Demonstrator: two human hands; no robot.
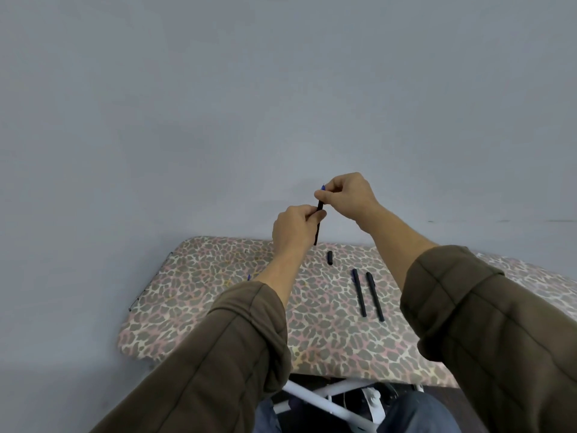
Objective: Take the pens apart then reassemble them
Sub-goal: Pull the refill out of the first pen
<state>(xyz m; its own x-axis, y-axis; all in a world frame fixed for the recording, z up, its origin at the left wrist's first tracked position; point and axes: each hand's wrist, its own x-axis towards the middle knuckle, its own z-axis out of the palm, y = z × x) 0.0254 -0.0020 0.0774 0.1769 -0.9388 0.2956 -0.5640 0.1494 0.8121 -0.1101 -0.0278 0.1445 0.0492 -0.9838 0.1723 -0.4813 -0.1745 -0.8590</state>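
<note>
Above the far edge of the worktop (193,295), which wears a leopard-print cover, both hands work on one black pen (318,225) held nearly upright in the air. The left hand (293,228) is clenched around the middle of its barrel, with the lower end sticking out below the fist. The right hand (349,195) pinches the pen's top end between thumb and fingertips, where a small blue part (323,186) shows just above the fingers. On the worktop below, a short black cap (330,257) lies alone, and nearer the person two more black pens (359,292) and (375,296) lie side by side, close but apart, running roughly away from the viewer; the left one of the pair has a bit of blue near its far end. A tiny blue piece (249,277) peeks out beside the left forearm. No lettering or brand mark can be read on any pen. Both arms wear brown quilted sleeves (487,323). White frame tubes (315,398) show under the near edge, and a plain grey wall (218,104) fills the background.
</note>
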